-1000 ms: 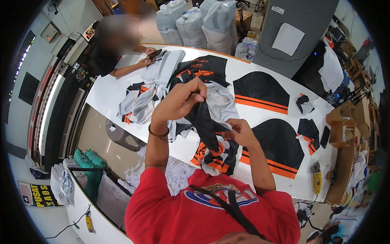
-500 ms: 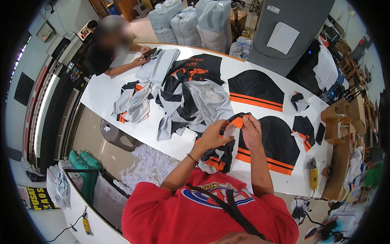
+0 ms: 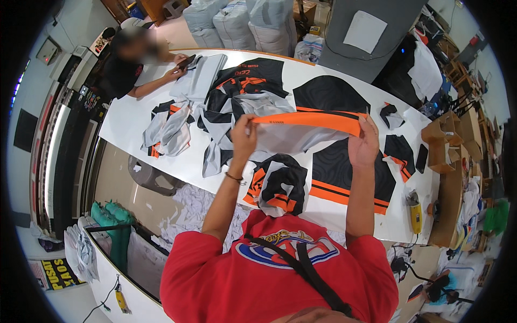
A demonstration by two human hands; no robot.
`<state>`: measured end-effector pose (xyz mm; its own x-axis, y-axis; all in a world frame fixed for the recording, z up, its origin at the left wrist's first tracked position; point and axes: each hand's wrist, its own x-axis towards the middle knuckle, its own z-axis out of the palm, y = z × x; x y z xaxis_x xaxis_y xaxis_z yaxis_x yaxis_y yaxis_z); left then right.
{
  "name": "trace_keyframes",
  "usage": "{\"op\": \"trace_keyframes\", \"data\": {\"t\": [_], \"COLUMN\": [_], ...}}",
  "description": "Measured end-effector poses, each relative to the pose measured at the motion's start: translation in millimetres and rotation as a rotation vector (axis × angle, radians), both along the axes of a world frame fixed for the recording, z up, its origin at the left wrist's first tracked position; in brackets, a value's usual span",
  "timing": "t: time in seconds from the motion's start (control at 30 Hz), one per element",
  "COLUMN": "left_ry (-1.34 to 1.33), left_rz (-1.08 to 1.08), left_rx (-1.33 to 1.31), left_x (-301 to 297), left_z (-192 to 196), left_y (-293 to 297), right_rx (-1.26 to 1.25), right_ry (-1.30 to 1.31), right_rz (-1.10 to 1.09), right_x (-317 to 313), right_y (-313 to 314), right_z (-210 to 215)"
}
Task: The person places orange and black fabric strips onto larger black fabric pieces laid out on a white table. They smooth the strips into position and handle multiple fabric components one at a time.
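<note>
1. Drawn apart since earlier, left grip (image 3: 245,134) and right grip (image 3: 365,145) pinch 2 ends of an orange-edged fabric panel (image 3: 307,120).
2. It's held over the counter (image 3: 123,123); even tension should keep it flat.

Far left, a co-worker (image 3: 119,74) in black, holding a dark phone (image 3: 186,63). Far middle, pale sacks (image 3: 235,27); right of them, a grey cabinet (image 3: 361,67) bearing a white sheet (image 3: 365,32). Right, cardboard boxes (image 3: 435,133), and a black slab (image 3: 421,158) and yellow tool (image 3: 415,218) on the white table (image 3: 119,126). Left, a long machine (image 3: 58,161), grey stool (image 3: 145,177), pale scraps (image 3: 188,210).
</note>
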<state>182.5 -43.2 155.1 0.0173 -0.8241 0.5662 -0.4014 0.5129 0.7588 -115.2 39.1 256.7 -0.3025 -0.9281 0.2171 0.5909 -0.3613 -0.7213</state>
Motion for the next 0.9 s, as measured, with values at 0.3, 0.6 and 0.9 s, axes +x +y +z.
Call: {"op": "trace_keyframes", "data": {"t": [0.3,0.6,0.9], "left_ry": [-0.216,-0.311,-0.125], "left_rz": [-0.171,-0.296,-0.285], "left_rx": [0.02,0.403,0.412], "left_x": [48.8,51.5,12.2], "left_z": [-6.6,-57.3,-23.1], "left_y": [48.8,87.2,74.9], "right_rx": [0.265,0.751,0.438], "right_ry": [0.04,0.07,0.129], "right_rz": [-0.039,-0.221,-0.068], "right_x": [-39.8,-36.8,-36.2], "right_y": [74.1,121.4,102.3], "right_z": [-71.5,-150.2,-169.1]}}
